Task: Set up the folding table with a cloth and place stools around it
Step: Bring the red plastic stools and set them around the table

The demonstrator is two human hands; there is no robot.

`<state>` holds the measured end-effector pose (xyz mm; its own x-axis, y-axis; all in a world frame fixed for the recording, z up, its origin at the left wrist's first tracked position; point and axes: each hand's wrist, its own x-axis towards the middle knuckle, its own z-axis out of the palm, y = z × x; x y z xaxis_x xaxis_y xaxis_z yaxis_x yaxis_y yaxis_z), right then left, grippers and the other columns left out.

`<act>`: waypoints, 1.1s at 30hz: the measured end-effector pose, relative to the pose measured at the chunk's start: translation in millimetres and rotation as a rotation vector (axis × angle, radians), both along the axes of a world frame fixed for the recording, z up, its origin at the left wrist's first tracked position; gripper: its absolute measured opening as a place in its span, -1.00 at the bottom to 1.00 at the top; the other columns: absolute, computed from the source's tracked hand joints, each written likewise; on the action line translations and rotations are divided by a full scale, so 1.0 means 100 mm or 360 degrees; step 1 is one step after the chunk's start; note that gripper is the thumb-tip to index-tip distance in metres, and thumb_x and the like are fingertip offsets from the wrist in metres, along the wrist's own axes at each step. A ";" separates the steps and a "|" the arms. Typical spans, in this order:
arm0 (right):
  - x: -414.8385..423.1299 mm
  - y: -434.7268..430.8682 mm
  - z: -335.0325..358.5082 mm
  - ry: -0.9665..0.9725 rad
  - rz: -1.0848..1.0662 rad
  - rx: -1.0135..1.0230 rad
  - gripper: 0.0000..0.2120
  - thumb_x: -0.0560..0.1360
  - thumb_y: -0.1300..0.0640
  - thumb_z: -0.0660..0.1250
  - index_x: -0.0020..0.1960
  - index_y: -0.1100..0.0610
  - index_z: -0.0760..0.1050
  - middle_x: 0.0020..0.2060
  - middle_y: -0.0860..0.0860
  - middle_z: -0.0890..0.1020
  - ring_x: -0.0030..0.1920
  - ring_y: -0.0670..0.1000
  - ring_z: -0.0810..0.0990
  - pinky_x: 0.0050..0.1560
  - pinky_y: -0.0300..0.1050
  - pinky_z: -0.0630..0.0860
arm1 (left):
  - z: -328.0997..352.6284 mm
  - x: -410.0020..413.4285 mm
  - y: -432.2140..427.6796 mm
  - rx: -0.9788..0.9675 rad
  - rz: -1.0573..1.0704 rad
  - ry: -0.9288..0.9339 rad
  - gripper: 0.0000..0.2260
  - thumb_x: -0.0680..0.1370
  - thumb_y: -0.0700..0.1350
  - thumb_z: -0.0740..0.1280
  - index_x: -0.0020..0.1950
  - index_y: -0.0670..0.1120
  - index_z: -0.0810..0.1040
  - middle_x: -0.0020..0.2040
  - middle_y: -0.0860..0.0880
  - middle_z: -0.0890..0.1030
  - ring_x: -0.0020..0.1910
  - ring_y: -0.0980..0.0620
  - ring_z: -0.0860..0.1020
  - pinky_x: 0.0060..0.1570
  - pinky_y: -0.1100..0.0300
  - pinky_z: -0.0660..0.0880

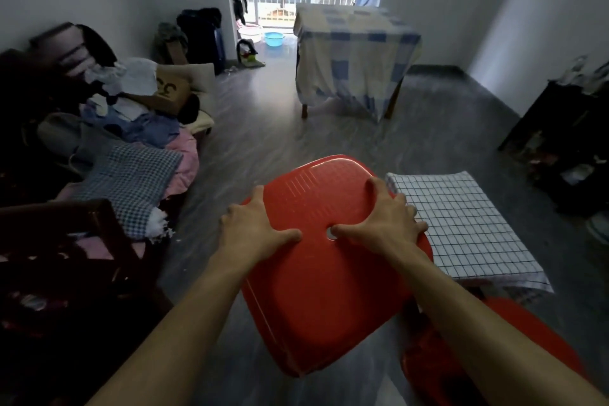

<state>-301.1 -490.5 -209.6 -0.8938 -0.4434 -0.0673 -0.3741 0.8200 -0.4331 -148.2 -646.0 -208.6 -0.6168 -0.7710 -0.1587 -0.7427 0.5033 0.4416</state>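
I hold a red plastic stool point(326, 283) in front of me, its seat facing me, lifted off the floor. My left hand point(253, 231) grips the seat's left edge with the thumb lying across the top. My right hand point(382, 224) grips the right edge, thumb near the small centre hole. A second red stool point(514, 336) stands low at the right, partly hidden by my right arm. The folding table point(304, 110) stands at the far end of the room, draped in a blue and cream checked cloth point(352, 56) that hangs low on all sides.
A low stand covered by a white grid cloth point(461, 227) sits just right of the stool. A sofa piled with clothes point(108, 128) and a dark wooden frame point(66, 241) fill the left. Dark shelving point(566, 142) lines the right wall. A blue basin point(274, 39) sits by the balcony door.
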 end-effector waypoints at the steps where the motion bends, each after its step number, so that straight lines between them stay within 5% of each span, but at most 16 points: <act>1: -0.07 -0.07 0.00 0.0011 -0.0022 -0.0001 0.17 -0.04 -0.47 0.51 0.43 -0.22 0.07 0.36 0.16 0.36 0.38 0.27 0.34 0.32 0.46 0.22 | 0.00 -0.09 -0.09 -0.0001 -0.0015 0.0011 0.00 0.18 0.41 0.47 0.49 0.11 0.14 0.29 -0.20 0.50 0.25 -0.22 0.48 0.25 -0.13 0.44; 33: -3.95 -1.98 -0.24 -0.0096 -0.0255 -0.0082 0.24 -0.12 -0.47 0.49 0.45 -0.27 0.02 0.37 0.11 0.33 0.38 0.24 0.32 0.32 0.43 0.20 | -0.17 -4.20 -2.19 -0.0056 -0.0184 -0.0061 -0.01 0.15 0.43 0.45 0.46 0.18 0.10 0.27 -0.22 0.49 0.26 -0.27 0.46 0.27 -0.12 0.42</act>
